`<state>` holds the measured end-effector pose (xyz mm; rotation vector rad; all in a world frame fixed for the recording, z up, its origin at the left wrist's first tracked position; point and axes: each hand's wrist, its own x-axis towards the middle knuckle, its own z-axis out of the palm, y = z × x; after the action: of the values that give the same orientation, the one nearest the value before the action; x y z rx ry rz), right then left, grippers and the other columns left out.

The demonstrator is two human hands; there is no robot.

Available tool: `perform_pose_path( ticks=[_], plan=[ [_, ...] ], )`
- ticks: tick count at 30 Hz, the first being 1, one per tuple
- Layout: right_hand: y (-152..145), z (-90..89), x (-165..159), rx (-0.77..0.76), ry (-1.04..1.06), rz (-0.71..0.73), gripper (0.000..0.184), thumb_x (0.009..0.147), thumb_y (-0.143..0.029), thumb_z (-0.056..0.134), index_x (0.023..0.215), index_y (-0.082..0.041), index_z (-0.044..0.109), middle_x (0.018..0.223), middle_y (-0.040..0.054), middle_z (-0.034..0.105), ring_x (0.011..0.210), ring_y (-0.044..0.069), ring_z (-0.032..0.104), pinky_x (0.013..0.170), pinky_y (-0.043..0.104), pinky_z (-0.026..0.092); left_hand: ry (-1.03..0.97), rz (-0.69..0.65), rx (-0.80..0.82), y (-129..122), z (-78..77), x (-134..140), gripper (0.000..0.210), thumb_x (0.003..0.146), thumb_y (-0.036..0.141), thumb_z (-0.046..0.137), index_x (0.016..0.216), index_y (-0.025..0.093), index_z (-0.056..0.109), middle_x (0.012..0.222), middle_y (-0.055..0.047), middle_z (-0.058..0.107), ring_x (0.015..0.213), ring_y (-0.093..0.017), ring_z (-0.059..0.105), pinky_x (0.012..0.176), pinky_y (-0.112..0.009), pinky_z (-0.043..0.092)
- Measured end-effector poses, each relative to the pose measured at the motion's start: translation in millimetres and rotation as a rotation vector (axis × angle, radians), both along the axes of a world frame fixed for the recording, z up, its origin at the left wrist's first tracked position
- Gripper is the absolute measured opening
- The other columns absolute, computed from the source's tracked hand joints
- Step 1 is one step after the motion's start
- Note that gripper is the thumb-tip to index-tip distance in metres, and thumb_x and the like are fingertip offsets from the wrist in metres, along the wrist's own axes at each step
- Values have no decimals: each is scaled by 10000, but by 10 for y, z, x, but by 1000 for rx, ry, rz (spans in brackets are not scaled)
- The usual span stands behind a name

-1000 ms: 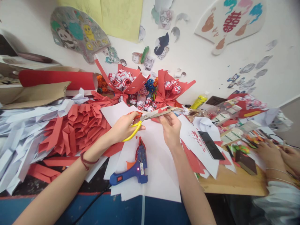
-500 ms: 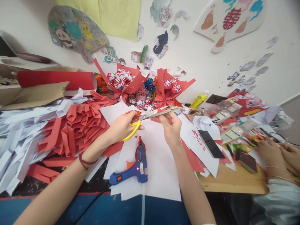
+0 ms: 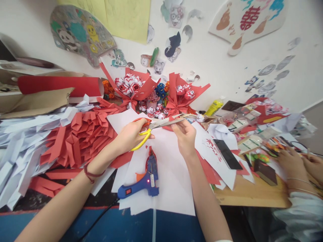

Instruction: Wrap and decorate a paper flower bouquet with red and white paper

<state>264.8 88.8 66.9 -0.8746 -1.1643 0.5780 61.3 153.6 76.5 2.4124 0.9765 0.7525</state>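
Observation:
My left hand (image 3: 132, 134) is closed round the yellow and orange handles of a pair of scissors (image 3: 165, 123). The blades point right, slightly apart, with their far ends at the fingers of my right hand (image 3: 186, 136). Those fingers are pinched together beside the blades; a bit of red shows there, but what they hold is too small to name. Below the scissors a blue glue gun (image 3: 143, 185) with a lit red light lies on white paper sheets (image 3: 174, 181), nozzle pointing away from me.
Folded red paper strips (image 3: 83, 141) and white paper strips (image 3: 22, 151) are heaped on the left. Two red-wrapped paper flower bouquets (image 3: 130, 85) stand at the wall. To the right lie a phone (image 3: 227, 154) and a yellow bottle (image 3: 214, 106). Another person's hands (image 3: 292, 164) are at far right.

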Motion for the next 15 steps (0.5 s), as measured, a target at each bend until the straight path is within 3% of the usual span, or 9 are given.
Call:
perform_pose_path(
  ticks=[15],
  plan=[
    [-29,48,31,2,16,-27,156,819,-316,749,907,-199,696,875,23,730,838,163,707,817,309,602,10,-4,-8,10,-9,3,346,842,509,620,878,224,427,691,53,476,612,-136,411,577,-257,280]
  ],
)
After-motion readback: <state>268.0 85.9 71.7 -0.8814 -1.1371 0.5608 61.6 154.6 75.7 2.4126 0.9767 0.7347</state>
